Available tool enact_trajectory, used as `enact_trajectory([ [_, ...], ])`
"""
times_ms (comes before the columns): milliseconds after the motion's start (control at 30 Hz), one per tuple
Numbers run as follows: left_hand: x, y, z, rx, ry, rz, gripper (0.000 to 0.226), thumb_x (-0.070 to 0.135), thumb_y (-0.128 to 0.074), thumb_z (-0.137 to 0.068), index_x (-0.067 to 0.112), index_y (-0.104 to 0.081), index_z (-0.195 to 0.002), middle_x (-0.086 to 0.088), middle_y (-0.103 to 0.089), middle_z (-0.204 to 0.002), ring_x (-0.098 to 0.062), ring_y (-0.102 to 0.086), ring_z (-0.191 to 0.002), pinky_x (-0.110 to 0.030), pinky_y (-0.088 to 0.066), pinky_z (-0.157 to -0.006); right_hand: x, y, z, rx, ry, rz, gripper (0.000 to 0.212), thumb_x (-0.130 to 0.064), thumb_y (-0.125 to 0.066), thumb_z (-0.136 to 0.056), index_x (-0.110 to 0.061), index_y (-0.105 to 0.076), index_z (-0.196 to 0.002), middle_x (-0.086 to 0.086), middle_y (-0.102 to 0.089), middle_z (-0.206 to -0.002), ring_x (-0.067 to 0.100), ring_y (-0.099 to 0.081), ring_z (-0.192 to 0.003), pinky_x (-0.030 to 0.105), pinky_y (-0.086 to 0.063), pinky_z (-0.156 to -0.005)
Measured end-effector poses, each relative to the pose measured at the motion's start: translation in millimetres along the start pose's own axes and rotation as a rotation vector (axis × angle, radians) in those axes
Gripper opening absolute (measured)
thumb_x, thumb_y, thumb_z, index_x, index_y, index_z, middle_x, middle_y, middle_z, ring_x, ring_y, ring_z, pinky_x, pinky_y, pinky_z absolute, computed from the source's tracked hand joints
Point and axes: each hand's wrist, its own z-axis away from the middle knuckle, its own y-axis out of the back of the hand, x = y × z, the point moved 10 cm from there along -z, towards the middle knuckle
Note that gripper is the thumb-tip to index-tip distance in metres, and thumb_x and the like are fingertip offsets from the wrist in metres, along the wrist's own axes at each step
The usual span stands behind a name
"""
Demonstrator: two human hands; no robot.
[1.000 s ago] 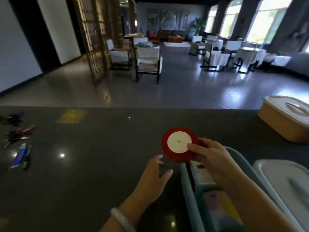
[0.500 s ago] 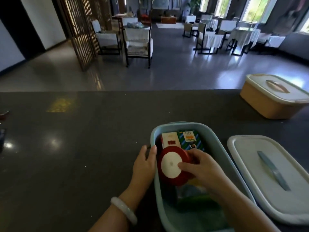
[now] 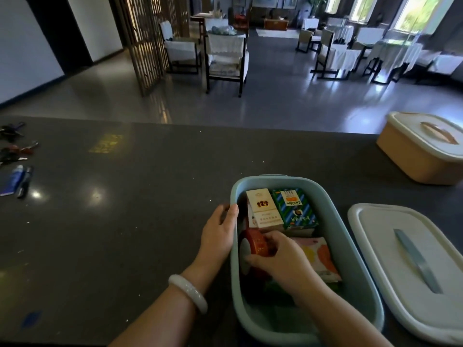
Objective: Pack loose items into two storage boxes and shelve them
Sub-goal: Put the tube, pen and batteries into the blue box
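A light blue storage box (image 3: 360,279) stands open on the dark counter in front of me. Inside it my right hand (image 3: 278,261) grips a red ribbon spool (image 3: 255,244), turned on edge against the box's left wall. My left hand (image 3: 220,229) holds the box's left rim. A white-and-gold carton (image 3: 263,209), a green-striped carton (image 3: 294,206) and a colourful packet (image 3: 318,259) lie in the box. Its white lid (image 3: 400,266) with a blue handle rests to the right. An orange box (image 3: 423,149) with its lid on stands at the far right.
Loose items lie at the counter's left edge: a blue tube with a pen (image 3: 17,179) and dark and red keys or clips (image 3: 15,146). Beyond the counter's far edge is a hall floor with chairs and tables.
My right hand has lowered the red spool from above the counter into the blue box and turned it on edge. My left hand moved onto the box's rim.
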Motion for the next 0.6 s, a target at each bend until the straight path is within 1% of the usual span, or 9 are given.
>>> enact_trajectory([
  [100, 1.0, -0.7, 0.6, -0.010, -0.012, 0.003, 0.037, 0.051, -0.045, -0.096, 0.019, -0.062, -0.092, 0.000, -0.066, -0.078, -0.005, -0.062, -0.064, -0.022, -0.045, -0.061, 0.5, -5.5, -0.1, -0.035, 0.011, -0.015, 0.039, -0.036, -0.078, -0.074, -0.046, -0.046, -0.094, -0.018, -0.061, -0.090, 0.000, -0.062, -0.079, 0.017, -0.050, -0.059],
  [200, 1.4, 0.0, 0.7, -0.012, -0.015, 0.004, 0.037, 0.051, -0.045, -0.097, 0.019, -0.063, -0.093, 0.001, -0.065, -0.076, 0.000, -0.061, -0.061, -0.013, -0.043, -0.055, 1.9, -10.7, 2.2, -0.094, 0.021, -0.013, 0.035, -0.027, -0.076, -0.077, -0.043, -0.054, -0.099, -0.019, -0.066, -0.093, -0.001, -0.064, -0.083, 0.018, -0.053, -0.067],
  [233, 1.1, 0.0, 0.5, -0.013, -0.013, 0.006, 0.036, 0.051, -0.045, -0.096, 0.020, -0.063, -0.093, 0.001, -0.065, -0.077, 0.000, -0.061, -0.061, -0.013, -0.043, -0.055, 2.1, -11.0, 2.1, -0.104, 0.031, -0.010, 0.035, -0.025, -0.076, -0.078, -0.040, -0.057, -0.104, -0.019, -0.067, -0.094, -0.003, -0.063, -0.084, 0.016, -0.053, -0.067],
  [300, 0.1, -1.3, 0.9, -0.026, -0.011, 0.011, 0.035, 0.052, -0.045, -0.096, 0.022, -0.063, -0.093, 0.000, -0.066, -0.079, -0.001, -0.062, -0.062, -0.018, -0.045, -0.059, 2.1, -10.6, 2.0, -0.111, 0.049, -0.004, 0.038, -0.023, -0.074, -0.079, -0.035, -0.059, -0.112, -0.018, -0.067, -0.096, -0.006, -0.062, -0.085, 0.010, -0.047, -0.059],
  [367, -0.3, -2.0, 1.3, -0.031, -0.011, 0.020, 0.035, 0.052, -0.045, -0.096, 0.023, -0.063, -0.093, 0.000, -0.067, -0.078, -0.002, -0.062, -0.062, -0.021, -0.047, -0.060, 1.1, -8.7, 0.9, -0.089, 0.071, 0.038, 0.040, -0.024, -0.075, -0.079, -0.035, -0.058, -0.114, -0.018, -0.066, -0.097, -0.007, -0.060, -0.086, 0.010, -0.043, -0.058],
  [467, 1.2, -1.7, 2.5, -0.030, -0.018, 0.053, 0.034, 0.051, -0.046, -0.096, 0.022, -0.064, -0.091, 0.002, -0.066, -0.073, -0.004, -0.062, -0.060, -0.015, -0.048, -0.054, -1.1, -7.2, -1.0, -0.049, 0.102, 0.093, 0.042, -0.025, -0.076, -0.078, -0.034, -0.057, -0.114, -0.018, -0.064, -0.095, -0.007, -0.058, -0.086, 0.011, -0.042, -0.063],
  [600, 2.9, -3.3, 3.7, -0.047, -0.031, 0.069, 0.034, 0.049, -0.045, -0.097, 0.021, -0.064, -0.093, 0.003, -0.066, -0.071, -0.006, -0.063, -0.060, -0.016, -0.048, -0.055, -1.4, -6.5, -2.5, -0.036, 0.122, 0.127, 0.042, -0.025, -0.075, -0.078, -0.033, -0.058, -0.115, -0.018, -0.062, -0.090, -0.008, -0.057, -0.080, 0.009, -0.040, -0.058],
])
